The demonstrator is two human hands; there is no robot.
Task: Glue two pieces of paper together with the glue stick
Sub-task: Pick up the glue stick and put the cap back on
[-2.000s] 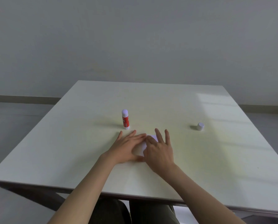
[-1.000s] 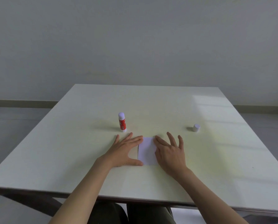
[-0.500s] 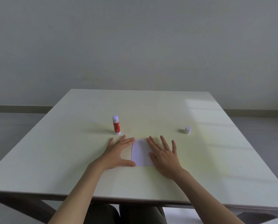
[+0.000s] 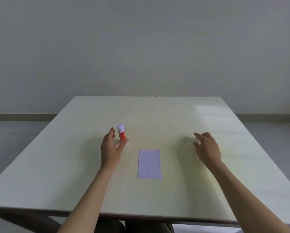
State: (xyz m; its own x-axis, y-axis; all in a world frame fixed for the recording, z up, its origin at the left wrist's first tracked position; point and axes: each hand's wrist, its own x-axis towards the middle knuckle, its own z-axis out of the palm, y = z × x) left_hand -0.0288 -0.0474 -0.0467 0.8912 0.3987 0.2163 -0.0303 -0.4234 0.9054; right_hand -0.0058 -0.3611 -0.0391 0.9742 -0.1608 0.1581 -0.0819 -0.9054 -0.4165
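Paper (image 4: 149, 163) lies flat near the middle of the table (image 4: 56, 165), towards my edge, as one pale lilac rectangle; I judge the two sheets are already stacked and stuck, since I see only a single outline (I cannot tell a second layer apart from here). With both hands off the sheet, it lies free. My left hand (image 4: 111, 148) reaches for the glue stick (image 4: 121, 135), which stands upright beyond and to the left of the paper, its white tip bare; thumb and fingers are spread wide on either side of the red barrel, apparently not yet gripping it. My right hand (image 4: 206, 148) is out to the right, well apart from the paper, fingers loosely curled around the small white cap (image 4: 196, 140); whether it actually pinches the cap I cannot tell. I read this as fetching both parts in order to close the stick. Beyond, the tabletop is smooth and cream-coloured, with a patch of daylight at its far right corner, a plain grey wall (image 4: 141, 47) and grey floor behind.
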